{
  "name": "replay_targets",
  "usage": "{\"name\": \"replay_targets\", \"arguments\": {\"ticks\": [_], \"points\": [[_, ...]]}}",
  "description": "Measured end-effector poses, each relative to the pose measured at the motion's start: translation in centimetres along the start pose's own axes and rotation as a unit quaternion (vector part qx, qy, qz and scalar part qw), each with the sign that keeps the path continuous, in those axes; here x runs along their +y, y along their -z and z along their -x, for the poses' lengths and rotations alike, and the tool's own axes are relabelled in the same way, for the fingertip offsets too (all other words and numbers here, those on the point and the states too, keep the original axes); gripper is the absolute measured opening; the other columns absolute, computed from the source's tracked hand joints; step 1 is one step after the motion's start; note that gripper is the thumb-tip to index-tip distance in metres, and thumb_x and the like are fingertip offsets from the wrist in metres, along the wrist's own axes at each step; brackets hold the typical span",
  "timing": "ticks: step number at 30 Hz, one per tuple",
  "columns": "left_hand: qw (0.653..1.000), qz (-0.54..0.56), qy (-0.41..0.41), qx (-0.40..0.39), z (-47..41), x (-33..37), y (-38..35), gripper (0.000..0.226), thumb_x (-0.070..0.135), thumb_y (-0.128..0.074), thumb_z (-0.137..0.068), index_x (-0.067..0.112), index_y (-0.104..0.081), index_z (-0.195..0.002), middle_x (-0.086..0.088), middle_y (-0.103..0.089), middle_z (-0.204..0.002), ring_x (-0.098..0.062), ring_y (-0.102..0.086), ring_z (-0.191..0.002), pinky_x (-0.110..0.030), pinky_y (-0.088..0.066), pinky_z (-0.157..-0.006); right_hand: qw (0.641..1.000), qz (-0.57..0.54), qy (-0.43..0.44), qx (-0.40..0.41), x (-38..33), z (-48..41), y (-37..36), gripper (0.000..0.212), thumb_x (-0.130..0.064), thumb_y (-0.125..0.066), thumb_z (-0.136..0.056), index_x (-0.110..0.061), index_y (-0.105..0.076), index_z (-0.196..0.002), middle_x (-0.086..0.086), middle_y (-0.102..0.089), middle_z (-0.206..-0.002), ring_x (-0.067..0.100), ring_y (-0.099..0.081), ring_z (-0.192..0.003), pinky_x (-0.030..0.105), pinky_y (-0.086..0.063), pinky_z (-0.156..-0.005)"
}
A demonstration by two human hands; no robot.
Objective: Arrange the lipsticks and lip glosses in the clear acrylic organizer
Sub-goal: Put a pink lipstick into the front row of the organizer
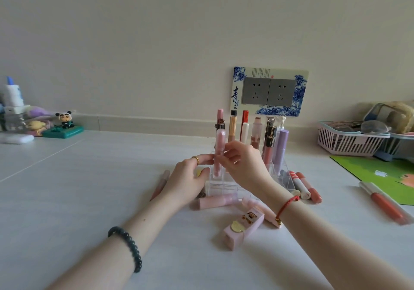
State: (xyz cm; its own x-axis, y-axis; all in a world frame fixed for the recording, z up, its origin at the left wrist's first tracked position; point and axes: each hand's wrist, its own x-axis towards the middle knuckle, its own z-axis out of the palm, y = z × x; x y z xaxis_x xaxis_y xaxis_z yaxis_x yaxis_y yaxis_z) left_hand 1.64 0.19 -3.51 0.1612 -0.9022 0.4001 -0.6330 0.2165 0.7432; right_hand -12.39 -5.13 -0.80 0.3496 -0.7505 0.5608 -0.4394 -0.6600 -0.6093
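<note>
A clear acrylic organizer [224, 185] stands mid-table with several lipsticks and glosses upright in its back slots. A pale pink lip gloss tube [219, 148] stands upright in a front-left slot. My right hand [243, 164] pinches that tube near its middle. My left hand [190, 177], wearing a gold ring, touches the tube's left side and rests against the organizer. Loose on the table lie a pink tube [218, 200], a pink boxed lipstick [243, 228], orange and white sticks [305, 186], a slim pink stick [160, 184] and an orange gloss [385, 204].
A wall socket panel [270, 91] sits behind the organizer. A pink basket [349, 140] and a green mat [380, 173] are at right. Small figurines [63, 121] and bottles [13, 101] stand at the far left.
</note>
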Motion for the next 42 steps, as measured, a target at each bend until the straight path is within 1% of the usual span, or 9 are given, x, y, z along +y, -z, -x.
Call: {"name": "replay_targets", "arguments": {"ticks": [4,7,21,24,27,31,36,39,42], "points": [[1.0,-0.003,0.001,0.008,0.0,-0.2,0.0,0.032,0.015,-0.048,-0.086,0.029,-0.062,-0.112,0.012,-0.069,-0.08,-0.022,-0.042,-0.044,-0.024,-0.038,-0.051,1.0,0.012,0.0,-0.009,0.0,0.3,-0.2,0.02,-0.021,-0.063,-0.082,-0.012,-0.064,-0.1,0.0,-0.069,-0.084,0.009,-0.063,-0.073,0.016,-0.051,-0.068],[1.0,0.001,-0.005,0.005,0.0,-0.3,-0.1,0.033,0.014,-0.049,-0.087,0.028,-0.061,-0.113,0.011,-0.069,-0.097,-0.006,-0.039,-0.037,-0.012,-0.033,-0.047,1.0,0.017,0.003,-0.009,-0.1,0.3,-0.2,0.021,-0.021,-0.062,-0.082,-0.011,-0.064,-0.101,0.002,-0.069,-0.087,0.011,-0.063,-0.075,0.021,-0.054,-0.072],[0.999,0.012,-0.03,0.017,0.0,-0.5,0.0,0.033,0.011,-0.051,-0.086,0.025,-0.06,-0.114,0.016,-0.066,-0.106,-0.007,-0.03,-0.033,-0.01,-0.03,-0.041,0.999,0.029,0.012,-0.01,-0.5,0.5,0.2,0.023,-0.024,-0.06,-0.084,-0.009,-0.068,-0.1,0.005,-0.07,-0.088,0.011,-0.061,-0.073,0.018,-0.051,-0.071],[0.999,0.008,-0.028,0.017,-0.1,-0.7,0.0,0.032,0.012,-0.051,-0.086,0.027,-0.06,-0.113,0.015,-0.066,-0.11,-0.005,-0.038,-0.031,-0.01,-0.034,-0.043,0.999,0.03,0.024,0.002,-0.6,0.7,0.6,0.023,-0.023,-0.061,-0.083,-0.009,-0.067,-0.1,0.004,-0.07,-0.086,0.002,-0.054,-0.064,0.006,-0.043,-0.061],[1.0,-0.003,-0.006,0.014,-0.2,-0.8,0.1,0.03,0.019,-0.051,-0.086,0.039,-0.059,-0.107,0.021,-0.064,-0.113,-0.009,-0.047,-0.039,-0.03,-0.045,-0.059,0.999,0.036,0.031,0.021,-0.7,0.8,1.6,0.027,-0.022,-0.062,-0.082,-0.006,-0.066,-0.104,0.005,-0.069,-0.089,0.001,-0.053,-0.064,0.004,-0.041,-0.06],[1.0,-0.009,0.007,0.016,0.0,-0.7,0.3,0.028,0.026,-0.053,-0.085,0.053,-0.055,-0.09,0.027,-0.062,-0.111,-0.017,-0.056,-0.061,-0.037,-0.049,-0.08,0.997,0.03,0.044,0.05,-1.0,1.1,4.2,0.026,-0.018,-0.062,-0.082,-0.006,-0.065,-0.106,0.002,-0.069,-0.089,0.002,-0.057,-0.066,0.004,-0.047,-0.062],[0.999,-0.016,0.008,0.027,0.2,-0.3,0.5,0.028,0.019,-0.052,-0.087,0.029,-0.061,-0.112,0.027,-0.059,-0.103,-0.01,-0.057,-0.109,-0.037,-0.044,-0.098,0.992,0.028,0.032,0.115,0.4,2.4,10.0,0.018,-0.014,-0.065,-0.079,-0.01,-0.069,-0.096,-0.005,-0.066,-0.078,0.001,-0.061,-0.066,0.005,-0.05,-0.067],[0.999,-0.015,0.001,0.042,0.4,0.1,0.5,0.029,0.013,-0.053,-0.088,0.02,-0.06,-0.115,0.021,-0.058,-0.103,-0.02,-0.061,-0.097,-0.029,-0.05,-0.081,0.986,0.076,-0.018,0.144,3.0,3.2,14.1,0.015,-0.015,-0.068,-0.077,-0.011,-0.071,-0.092,0.0,-0.069,-0.078,0.009,-0.062,-0.066,0.007,-0.05,-0.065],[0.998,-0.026,-0.013,0.049,0.4,0.0,0.6,0.029,0.012,-0.053,-0.088,0.021,-0.059,-0.115,0.017,-0.059,-0.107,-0.02,-0.047,-0.055,-0.009,-0.037,-0.038,0.97,0.172,-0.103,0.137,6.4,4.4,17.9,0.019,-0.016,-0.07,-0.075,-0.009,-0.071,-0.092,0.006,-0.07,-0.081,0.018,-0.063,-0.071,0.027,-0.051,-0.075]]}}
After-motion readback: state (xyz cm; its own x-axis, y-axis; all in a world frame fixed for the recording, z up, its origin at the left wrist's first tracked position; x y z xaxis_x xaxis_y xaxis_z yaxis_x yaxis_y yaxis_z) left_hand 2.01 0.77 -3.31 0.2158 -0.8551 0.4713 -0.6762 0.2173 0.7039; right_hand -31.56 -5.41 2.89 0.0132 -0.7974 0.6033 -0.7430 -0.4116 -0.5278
